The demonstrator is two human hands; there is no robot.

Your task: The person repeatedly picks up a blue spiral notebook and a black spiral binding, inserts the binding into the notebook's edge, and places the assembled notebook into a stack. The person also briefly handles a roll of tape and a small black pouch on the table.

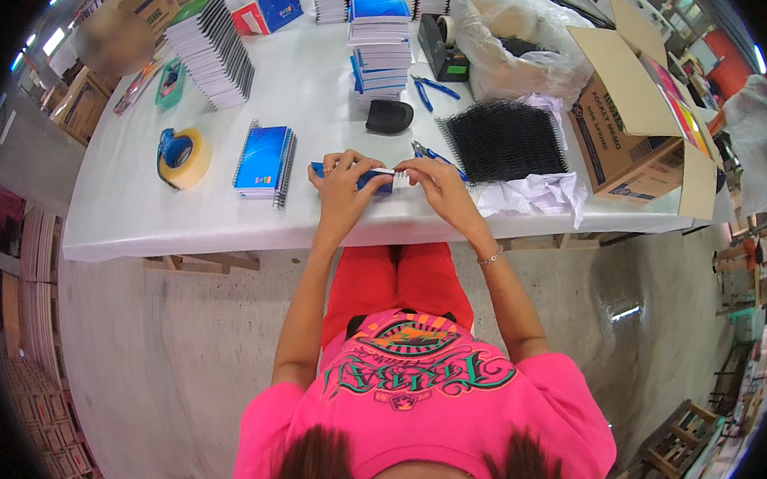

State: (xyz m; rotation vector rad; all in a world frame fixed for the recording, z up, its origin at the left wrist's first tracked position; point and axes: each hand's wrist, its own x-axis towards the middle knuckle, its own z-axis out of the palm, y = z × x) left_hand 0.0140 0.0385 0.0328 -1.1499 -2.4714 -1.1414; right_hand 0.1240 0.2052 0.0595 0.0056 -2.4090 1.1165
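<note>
My left hand (345, 186) grips a small blue-covered notebook (385, 188) near the table's front edge, its fingers over the top and its page edge turned up. At the notebook's right end, my right hand (443, 193) pinches a thin coil (400, 174) between thumb and fingers. How far the coil runs into the pages is hidden by my fingers. Blue-handled pliers (441, 159) lie just beyond my right hand. Past them is a flat pile of black spiral coils (502, 143). Left of my left hand rest blue notebooks with coils (263, 162).
Farther back stand a blue notebook stack (381, 42), a spiral-bound stack (209, 49), a tape dispenser (442, 48), another pair of pliers (434, 91) and a black rounded object (389, 117). Yellowish tape (197, 162) lies left; crumpled paper (537, 196) and an open carton (622, 136) right.
</note>
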